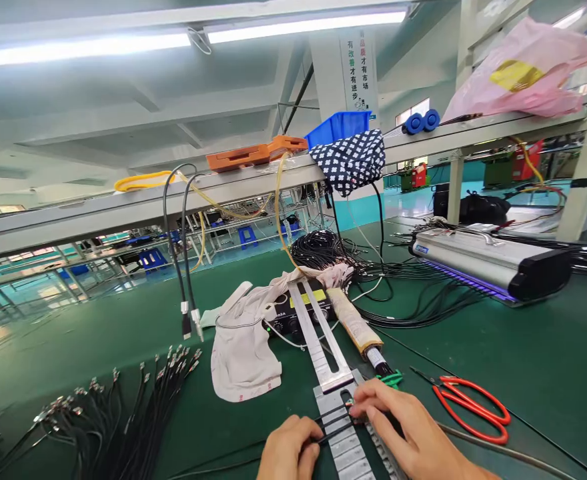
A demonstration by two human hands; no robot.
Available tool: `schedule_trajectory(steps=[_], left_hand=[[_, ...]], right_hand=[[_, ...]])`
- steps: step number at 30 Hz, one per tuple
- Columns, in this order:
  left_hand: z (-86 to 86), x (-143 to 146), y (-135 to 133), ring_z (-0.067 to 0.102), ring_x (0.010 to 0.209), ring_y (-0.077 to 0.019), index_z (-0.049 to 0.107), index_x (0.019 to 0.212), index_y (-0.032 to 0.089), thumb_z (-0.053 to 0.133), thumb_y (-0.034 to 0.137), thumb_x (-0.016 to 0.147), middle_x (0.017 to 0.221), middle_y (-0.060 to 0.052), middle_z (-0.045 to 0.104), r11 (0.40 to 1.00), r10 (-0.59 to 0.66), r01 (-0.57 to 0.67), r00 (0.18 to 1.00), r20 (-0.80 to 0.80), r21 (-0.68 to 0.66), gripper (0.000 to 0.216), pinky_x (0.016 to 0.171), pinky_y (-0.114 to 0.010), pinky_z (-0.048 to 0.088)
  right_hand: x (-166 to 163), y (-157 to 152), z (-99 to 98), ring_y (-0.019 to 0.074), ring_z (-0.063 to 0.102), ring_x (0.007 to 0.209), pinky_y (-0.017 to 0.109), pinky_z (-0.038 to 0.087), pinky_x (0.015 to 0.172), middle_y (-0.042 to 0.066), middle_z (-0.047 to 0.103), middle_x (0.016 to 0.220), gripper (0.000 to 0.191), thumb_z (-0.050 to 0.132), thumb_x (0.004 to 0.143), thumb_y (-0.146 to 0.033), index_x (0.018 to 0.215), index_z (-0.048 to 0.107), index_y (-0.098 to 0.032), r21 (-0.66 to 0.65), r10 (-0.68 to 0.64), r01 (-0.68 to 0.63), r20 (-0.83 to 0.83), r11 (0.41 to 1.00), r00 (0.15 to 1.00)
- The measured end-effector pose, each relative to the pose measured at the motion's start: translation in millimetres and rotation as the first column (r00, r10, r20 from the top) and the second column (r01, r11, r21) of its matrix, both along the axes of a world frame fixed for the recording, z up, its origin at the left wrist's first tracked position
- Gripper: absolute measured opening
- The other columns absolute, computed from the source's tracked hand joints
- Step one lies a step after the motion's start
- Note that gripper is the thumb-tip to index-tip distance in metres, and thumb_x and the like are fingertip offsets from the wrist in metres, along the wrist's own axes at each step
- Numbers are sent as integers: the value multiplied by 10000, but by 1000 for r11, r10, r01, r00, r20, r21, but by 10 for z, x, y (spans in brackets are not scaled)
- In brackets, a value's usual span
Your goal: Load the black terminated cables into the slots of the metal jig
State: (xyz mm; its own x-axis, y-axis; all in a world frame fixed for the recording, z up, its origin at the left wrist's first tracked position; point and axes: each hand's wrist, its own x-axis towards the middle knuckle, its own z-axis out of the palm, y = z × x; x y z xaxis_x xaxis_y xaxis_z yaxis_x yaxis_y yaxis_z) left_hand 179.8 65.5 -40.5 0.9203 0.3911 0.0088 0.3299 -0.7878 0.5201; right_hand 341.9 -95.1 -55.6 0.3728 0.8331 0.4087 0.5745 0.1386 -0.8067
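Both my hands work at the near edge of the green bench. My left hand (pixel 289 445) is closed, pinching a thin black wire (pixel 331 432) that lies across a slotted metal jig (pixel 334 393). My right hand (pixel 407 427) rests over the jig's right side, fingers curled, its fingertips pressing the wire's end near a slot. Small green parts (pixel 392 379) lie just beyond my right hand.
Red-handled scissors (pixel 473 403) lie to the right. A fan of black terminated wires (pixel 118 407) spreads at left, a white cloth (pixel 243 343) covers a black unit behind the jig, and a coil of black cables (pixel 323 250) and a UV lamp bar (pixel 488 263) sit farther back.
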Motion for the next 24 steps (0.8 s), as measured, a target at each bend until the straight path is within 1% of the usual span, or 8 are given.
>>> schedule_trajectory(steps=[4, 10, 12, 15, 18, 19, 21, 24], left_hand=[[-41, 11, -69, 609, 818, -191, 665, 864, 177, 423, 63, 805, 853, -53, 639, 999, 40, -41, 998, 48, 24, 274, 730, -264, 425], [-103, 19, -120, 619, 802, -194, 658, 1079, 241, 375, 78, 877, 881, -59, 624, 972, -28, 29, 1000, -8, 232, 384, 700, -276, 457], [-173, 5, -119, 601, 750, -189, 648, 1122, 285, 438, 101, 885, 857, -45, 611, 913, -52, 65, 998, -43, 402, 366, 663, -276, 455], [-313, -39, -118, 570, 751, -187, 580, 1227, 276, 489, 159, 910, 893, -45, 624, 761, -139, 134, 989, -42, 635, 350, 661, -282, 448], [-390, -66, -158, 556, 893, -218, 505, 1304, 258, 472, 206, 939, 1027, -76, 621, 675, -160, 144, 986, -47, 723, 370, 743, -320, 463], [-384, -65, -178, 545, 944, -234, 509, 1298, 248, 471, 204, 939, 1062, -88, 611, 681, -137, 128, 989, -47, 721, 364, 779, -346, 466], [-311, -52, -211, 529, 997, -257, 546, 1257, 238, 481, 192, 929, 1087, -96, 594, 739, -85, 89, 996, -38, 667, 338, 817, -389, 464], [-77, -38, -224, 536, 966, -230, 627, 1138, 256, 509, 125, 880, 1059, -74, 582, 876, -77, 76, 997, -19, 476, 312, 789, -340, 457]], right_hand=[[-64, -16, -22, 207, 650, 966, 309, 516, 837, 92, 701, 1027, 278, 380, 897, -126, 1096, 569, -173, -3, 43, -45, 319, 999, 947], [-47, -8, -105, 259, 667, 935, 330, 556, 828, 171, 701, 1043, 464, 380, 803, -31, 1226, 562, -86, -35, 58, -46, 631, 998, 774], [-62, 12, -125, 285, 671, 928, 351, 566, 820, 198, 700, 1041, 505, 391, 751, -10, 1220, 576, -49, -44, 61, -42, 709, 998, 702], [-121, 51, -111, 316, 681, 893, 384, 581, 794, 230, 705, 1005, 508, 395, 698, 13, 1159, 607, 10, -72, 90, -54, 792, 996, 605], [-178, 65, -50, 339, 680, 871, 425, 581, 780, 228, 709, 984, 469, 411, 678, 11, 1089, 635, 0, -103, 114, -50, 819, 993, 562], [-185, 59, -30, 344, 679, 874, 433, 577, 787, 227, 708, 987, 469, 416, 662, 11, 1074, 640, -3, -106, 115, -49, 819, 993, 563], [-180, 28, -3, 326, 677, 902, 408, 566, 815, 219, 703, 1008, 466, 404, 674, 17, 1078, 633, -9, -95, 108, -54, 778, 994, 619], [-135, -22, -17, 241, 683, 923, 308, 557, 815, 173, 707, 1024, 402, 347, 809, -8, 1110, 608, -57, -44, 83, -71, 577, 997, 812]])
